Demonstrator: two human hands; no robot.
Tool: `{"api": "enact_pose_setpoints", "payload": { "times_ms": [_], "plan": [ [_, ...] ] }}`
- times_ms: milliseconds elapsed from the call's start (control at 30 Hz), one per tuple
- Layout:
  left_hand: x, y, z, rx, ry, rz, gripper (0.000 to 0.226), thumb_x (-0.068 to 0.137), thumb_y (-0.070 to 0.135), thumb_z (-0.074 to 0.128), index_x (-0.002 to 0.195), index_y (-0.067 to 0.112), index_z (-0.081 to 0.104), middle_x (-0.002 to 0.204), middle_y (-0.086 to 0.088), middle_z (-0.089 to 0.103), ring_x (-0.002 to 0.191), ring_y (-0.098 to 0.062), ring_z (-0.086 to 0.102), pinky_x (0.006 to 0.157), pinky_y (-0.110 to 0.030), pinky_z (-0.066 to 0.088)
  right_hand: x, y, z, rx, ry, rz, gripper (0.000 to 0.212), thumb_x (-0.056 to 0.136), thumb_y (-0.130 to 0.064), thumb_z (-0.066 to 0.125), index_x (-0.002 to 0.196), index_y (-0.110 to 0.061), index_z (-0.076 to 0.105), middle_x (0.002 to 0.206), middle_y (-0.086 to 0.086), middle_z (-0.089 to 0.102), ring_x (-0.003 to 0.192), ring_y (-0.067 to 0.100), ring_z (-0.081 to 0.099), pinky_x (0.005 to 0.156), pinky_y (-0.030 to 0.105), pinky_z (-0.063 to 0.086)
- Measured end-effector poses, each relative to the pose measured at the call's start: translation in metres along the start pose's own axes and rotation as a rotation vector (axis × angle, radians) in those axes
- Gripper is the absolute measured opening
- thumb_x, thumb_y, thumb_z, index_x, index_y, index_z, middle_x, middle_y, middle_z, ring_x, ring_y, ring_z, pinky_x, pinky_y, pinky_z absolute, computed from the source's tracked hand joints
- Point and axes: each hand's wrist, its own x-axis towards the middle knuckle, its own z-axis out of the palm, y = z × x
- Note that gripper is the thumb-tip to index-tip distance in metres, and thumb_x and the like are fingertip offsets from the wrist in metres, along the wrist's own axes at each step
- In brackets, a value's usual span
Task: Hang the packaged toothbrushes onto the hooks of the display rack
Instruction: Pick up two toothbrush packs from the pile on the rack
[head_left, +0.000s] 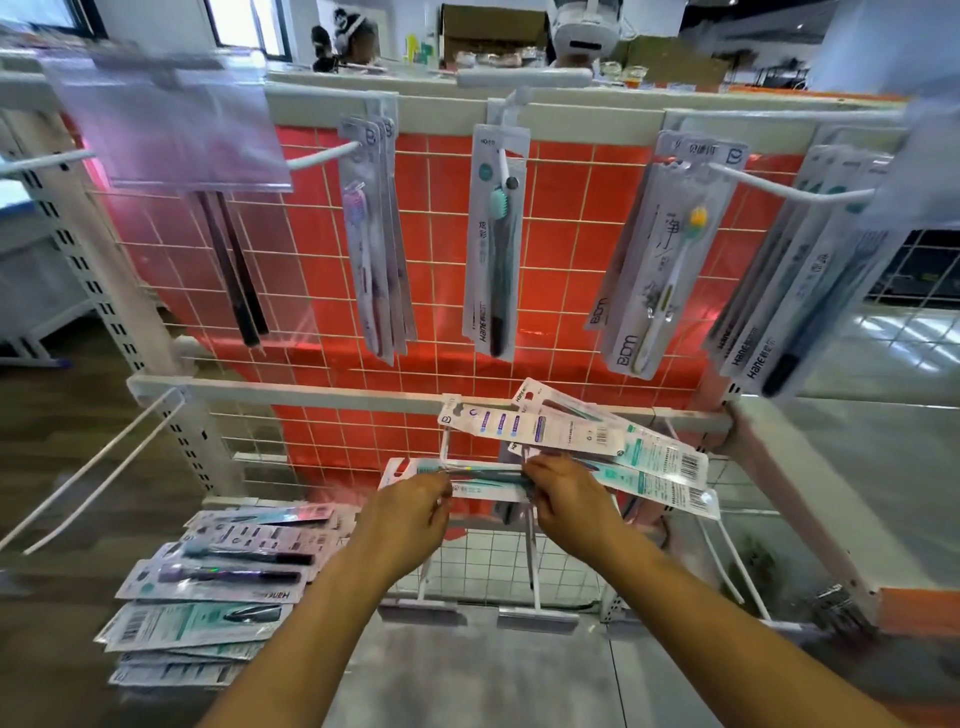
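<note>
My right hand (563, 499) holds a fanned bunch of packaged toothbrushes (597, 441) in front of the lower rail of the display rack (311, 392). My left hand (410, 512) pinches the near end of one teal toothbrush pack (478, 475) that lies across between both hands. On the upper hooks hang a pink brush pack (371, 234), a teal brush pack (493, 244), a yellow brush pack (660, 260) and several packs at the right (800, 291). A pile of toothbrush packs (218, 582) lies at the lower left.
Long bare white hooks (98, 473) stick out at the lower left, and more white hooks (727, 566) at the lower right. A clear plastic sign holder (171, 124) hangs at the upper left. People stand behind the rack.
</note>
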Motion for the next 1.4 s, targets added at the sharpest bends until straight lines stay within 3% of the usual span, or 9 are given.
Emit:
{"api": "enact_pose_setpoints", "payload": {
  "times_ms": [233, 367, 533, 700, 833, 900, 1000, 1100, 1400],
  "plan": [
    [-0.013, 0.005, 0.006, -0.047, 0.016, -0.033, 0.023, 0.096, 0.027, 0.045, 0.113, 0.020, 0.059, 0.115, 0.003, 0.061, 0.099, -0.017, 0.057, 0.079, -0.028, 0.046, -0.010, 0.005, 0.016, 0.006, -0.006, -0.035, 0.019, 0.078, -0.020, 0.061, 0.091, -0.008, 0.070, 0.088, 0.008, 0.066, 0.079, 0.027, 0.059, 0.067, 0.036, 0.049],
    [-0.021, 0.005, 0.010, -0.083, 0.005, -0.054, 0.024, 0.096, 0.029, 0.044, 0.115, 0.022, 0.057, 0.120, 0.007, 0.059, 0.107, -0.012, 0.053, 0.083, -0.024, 0.043, -0.016, 0.001, 0.013, 0.049, -0.056, -0.035, 0.024, 0.086, -0.031, 0.061, 0.103, -0.014, 0.064, 0.107, 0.001, 0.060, 0.096, 0.014, 0.050, 0.079, 0.021, 0.036],
    [-0.026, 0.006, 0.011, -0.083, -0.021, -0.064, 0.027, 0.096, 0.032, 0.045, 0.120, 0.025, 0.055, 0.129, 0.009, 0.054, 0.118, -0.011, 0.048, 0.090, -0.024, 0.040, -0.020, -0.012, 0.003, 0.168, -0.164, 0.104, 0.029, 0.088, -0.032, 0.061, 0.113, -0.019, 0.055, 0.117, -0.002, 0.060, 0.087, 0.006, 0.047, 0.057, 0.008, 0.027],
    [-0.030, 0.009, 0.011, -0.076, -0.026, -0.061, 0.028, 0.095, 0.029, 0.047, 0.122, 0.026, 0.054, 0.129, 0.009, 0.053, 0.119, -0.011, 0.045, 0.091, -0.022, 0.037, -0.021, -0.021, 0.001, 0.351, -0.182, 0.245, 0.053, 0.086, -0.018, 0.065, 0.133, -0.023, 0.042, 0.131, 0.004, 0.051, 0.104, 0.020, 0.057, 0.077, 0.022, 0.044],
    [-0.032, 0.009, 0.007, -0.012, -0.047, -0.024, 0.031, 0.096, 0.029, 0.046, 0.126, 0.026, 0.051, 0.132, 0.010, 0.051, 0.120, -0.011, 0.043, 0.091, -0.022, 0.038, -0.020, -0.024, -0.002, 0.456, -0.210, 0.317, 0.065, 0.085, -0.008, 0.066, 0.140, -0.020, 0.034, 0.130, 0.006, 0.046, 0.099, 0.016, 0.050, 0.056, 0.005, 0.039],
    [-0.032, 0.010, 0.006, 0.015, -0.054, 0.000, 0.033, 0.095, 0.028, 0.045, 0.128, 0.025, 0.050, 0.134, 0.010, 0.049, 0.123, -0.011, 0.042, 0.093, -0.024, 0.038, -0.021, -0.025, -0.002, 0.480, -0.214, 0.344, 0.067, 0.083, -0.008, 0.067, 0.140, -0.019, 0.035, 0.128, 0.007, 0.048, 0.100, 0.016, 0.050, 0.062, 0.009, 0.042],
    [-0.031, 0.012, 0.003, 0.053, -0.039, 0.026, 0.035, 0.095, 0.027, 0.045, 0.130, 0.022, 0.050, 0.133, 0.007, 0.051, 0.122, -0.015, 0.044, 0.091, -0.028, 0.041, -0.024, -0.026, -0.003, 0.467, -0.196, 0.349, 0.061, 0.080, -0.008, 0.069, 0.136, -0.013, 0.044, 0.122, 0.006, 0.050, 0.102, 0.016, 0.051, 0.077, 0.016, 0.043],
    [-0.031, 0.010, 0.000, 0.092, -0.023, 0.010, 0.032, 0.095, 0.027, 0.044, 0.125, 0.018, 0.053, 0.124, 0.001, 0.055, 0.114, -0.019, 0.048, 0.087, -0.030, 0.041, -0.026, -0.024, -0.004, 0.495, -0.129, 0.355, 0.045, 0.081, -0.006, 0.066, 0.124, -0.010, 0.054, 0.094, -0.009, 0.049, 0.089, 0.011, 0.048, 0.059, 0.004, 0.037],
    [-0.041, 0.005, -0.002, 0.070, 0.011, 0.011, 0.031, 0.095, 0.027, 0.045, 0.123, 0.017, 0.055, 0.121, 0.000, 0.055, 0.115, -0.020, 0.047, 0.088, -0.029, 0.040, -0.027, -0.039, -0.007, 0.631, 0.059, 0.347, 0.032, 0.086, -0.011, 0.064, 0.112, -0.016, 0.047, 0.112, 0.003, 0.058, 0.099, 0.018, 0.055, 0.073, 0.023, 0.040]
  ]
}}
